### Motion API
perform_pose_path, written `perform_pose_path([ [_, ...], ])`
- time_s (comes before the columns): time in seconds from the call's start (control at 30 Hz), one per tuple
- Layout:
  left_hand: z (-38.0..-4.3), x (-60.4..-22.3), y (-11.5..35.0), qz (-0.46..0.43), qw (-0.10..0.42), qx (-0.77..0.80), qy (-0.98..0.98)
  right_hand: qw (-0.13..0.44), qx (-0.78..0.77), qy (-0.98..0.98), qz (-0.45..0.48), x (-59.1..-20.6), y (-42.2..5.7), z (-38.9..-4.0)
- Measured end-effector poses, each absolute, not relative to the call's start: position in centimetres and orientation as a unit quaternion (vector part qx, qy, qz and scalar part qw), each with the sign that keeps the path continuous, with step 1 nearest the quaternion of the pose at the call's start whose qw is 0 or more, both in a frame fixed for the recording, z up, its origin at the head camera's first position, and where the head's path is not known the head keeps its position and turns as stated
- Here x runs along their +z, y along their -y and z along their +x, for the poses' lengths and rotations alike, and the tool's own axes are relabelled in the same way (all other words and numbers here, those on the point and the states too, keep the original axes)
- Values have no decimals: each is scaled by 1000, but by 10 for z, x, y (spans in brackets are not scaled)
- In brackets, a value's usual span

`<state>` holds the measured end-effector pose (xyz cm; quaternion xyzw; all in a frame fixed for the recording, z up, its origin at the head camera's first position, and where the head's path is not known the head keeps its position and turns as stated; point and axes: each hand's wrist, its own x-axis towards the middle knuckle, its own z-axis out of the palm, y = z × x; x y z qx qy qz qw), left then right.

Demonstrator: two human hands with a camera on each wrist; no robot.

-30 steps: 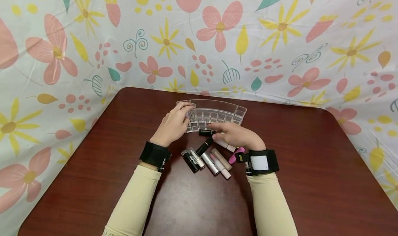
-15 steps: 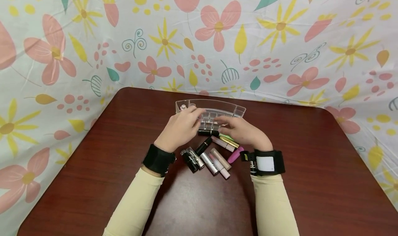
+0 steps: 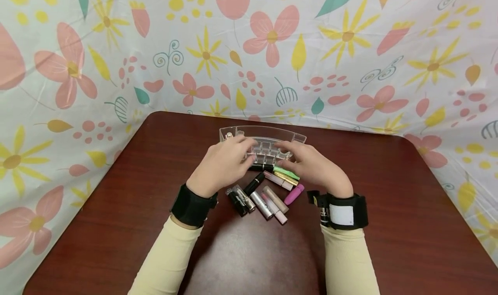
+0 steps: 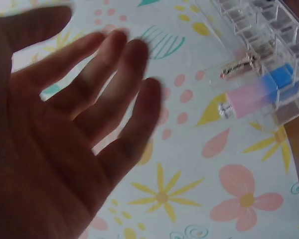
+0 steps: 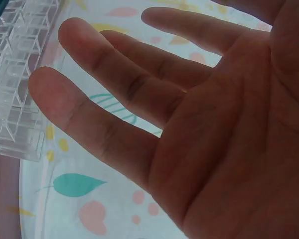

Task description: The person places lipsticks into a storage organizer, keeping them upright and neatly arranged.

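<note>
My left hand (image 3: 223,163) hovers at the near left of a clear plastic cosmetics organizer (image 3: 268,133), fingers loosely spread. In the left wrist view its palm and fingers hold nothing. A pink and blue tube (image 4: 254,99) with a jewelled end stands in the organizer's end slot, beside a smaller patterned tube (image 4: 239,67). My right hand (image 3: 317,165) is over the organizer's near right side; its fingers are extended and bare in the right wrist view. Below the hands lie a green tube (image 3: 287,172), a gold tube (image 3: 286,179) and a black tube (image 3: 254,183).
More lip cosmetics lie loosely on the brown table (image 3: 397,208): a magenta tube (image 3: 294,194), a silver tube (image 3: 262,205), a pale pink tube (image 3: 280,216) and a black lipstick (image 3: 237,202). A flowered cloth (image 3: 334,92) hangs behind the table.
My left hand has drawn back from the organizer's left end, where a tube now shows in the slot. My right hand has shifted right, uncovering the green and gold tubes.
</note>
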<state>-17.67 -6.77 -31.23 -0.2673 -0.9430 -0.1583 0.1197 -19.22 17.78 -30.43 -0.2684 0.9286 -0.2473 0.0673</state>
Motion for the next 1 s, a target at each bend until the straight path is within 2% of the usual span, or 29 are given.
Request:
perform_pose_path([
  [0.1,-176,-316,64,-276,76,-135,948,58,-226,-930,-284,-310,-173,-191],
  [0.2,-176,-319,60,-287,62,-126,948,61,-199,-936,-285,-315,-166,-190],
  [0.47,-175,-323,55,-285,87,-119,947,79,-178,-949,-246,-312,-163,-186],
  [0.67,-181,-349,35,-312,92,-97,941,108,-146,-960,-213,-317,-177,-185],
  [1.0,-181,-364,16,-324,171,-83,927,106,-145,-964,-195,-325,-192,-187],
])
